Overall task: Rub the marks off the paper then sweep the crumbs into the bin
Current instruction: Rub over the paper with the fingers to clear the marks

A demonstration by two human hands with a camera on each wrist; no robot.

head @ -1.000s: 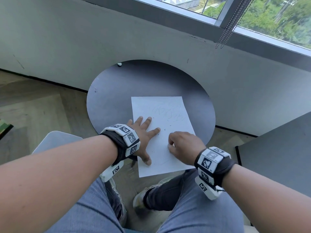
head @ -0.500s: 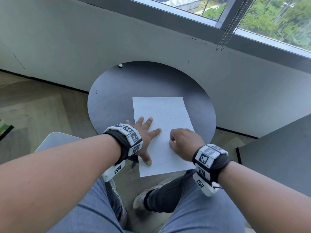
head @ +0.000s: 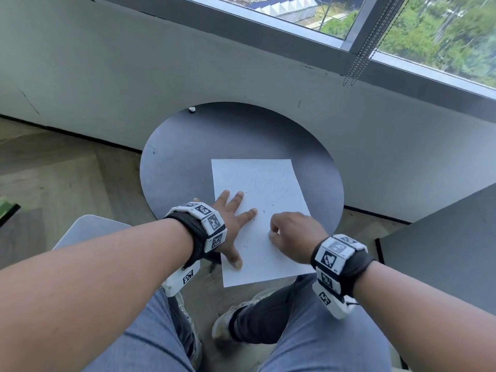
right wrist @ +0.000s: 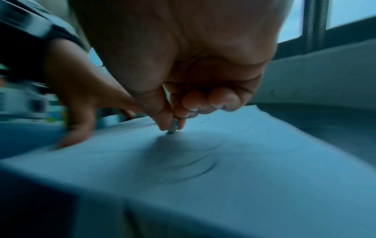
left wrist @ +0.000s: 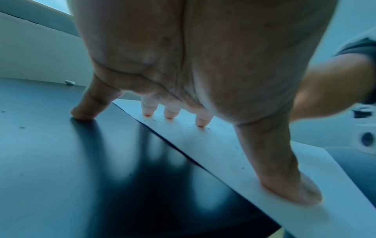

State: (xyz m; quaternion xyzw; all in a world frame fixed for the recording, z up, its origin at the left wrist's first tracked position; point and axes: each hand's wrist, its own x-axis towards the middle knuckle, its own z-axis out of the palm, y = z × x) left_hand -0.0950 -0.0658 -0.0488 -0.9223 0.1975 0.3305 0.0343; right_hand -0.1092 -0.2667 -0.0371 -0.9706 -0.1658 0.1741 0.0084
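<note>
Table: a round dark-grey tabletop (head: 188, 162) stands against the grey wall under a window.
Paper: a white rectangular sheet of paper (head: 257, 183) lies on the near right part of the table, long axis running away from the person, near edge overhanging the rim; faint pencil marks, nothing legible.
Left hand: the left hand (head: 230, 224) presses flat with fingers spread, thumb and three fingers on the sheet, little finger on the table.
Right hand: the right hand (head: 292, 232) pinches a small grey eraser stub (right wrist: 173, 128) tip-down on the paper.
Change: the right hand sits slightly nearer the left than a second ago; paper unmoved.
Crumbs: dark eraser crumbs (head: 264, 212) dot the sheet.
</note>
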